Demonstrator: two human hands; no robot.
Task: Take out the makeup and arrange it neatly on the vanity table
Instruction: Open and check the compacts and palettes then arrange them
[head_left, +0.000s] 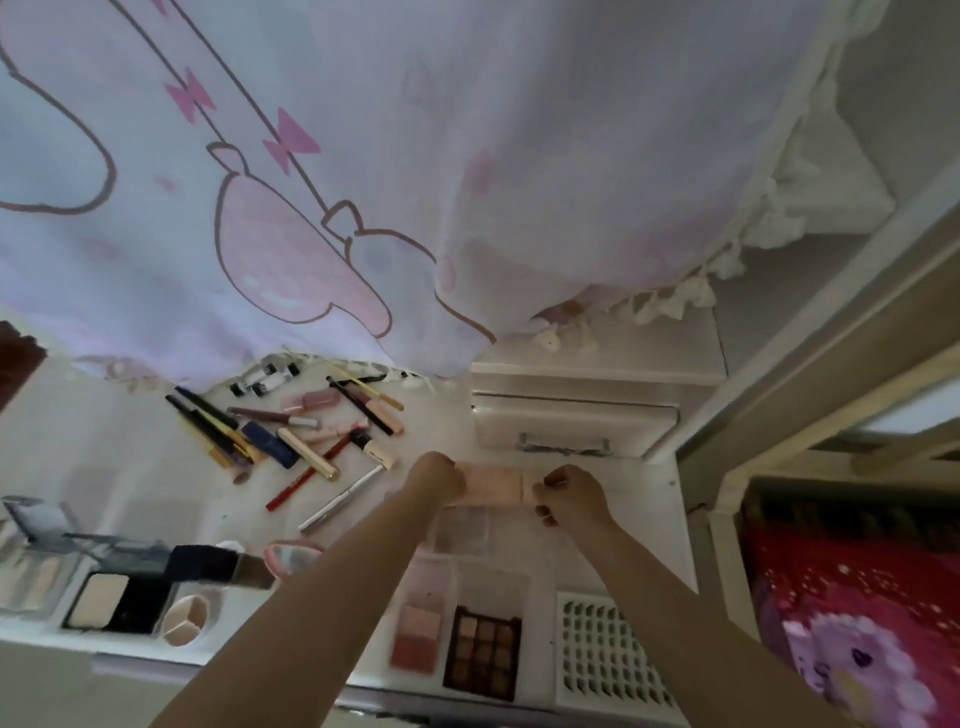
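Over the counter, by the drawer, your left hand and right hand hold a pink palette. Both hands' fingers curl round its ends. Pencils lie scattered left of it.

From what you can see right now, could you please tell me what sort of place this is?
Probably a bedroom vanity corner: lip pencils and tubes lie scattered on a white vanity table, an eyeshadow palette sits near its edge, and a cartoon-print curtain hangs behind.
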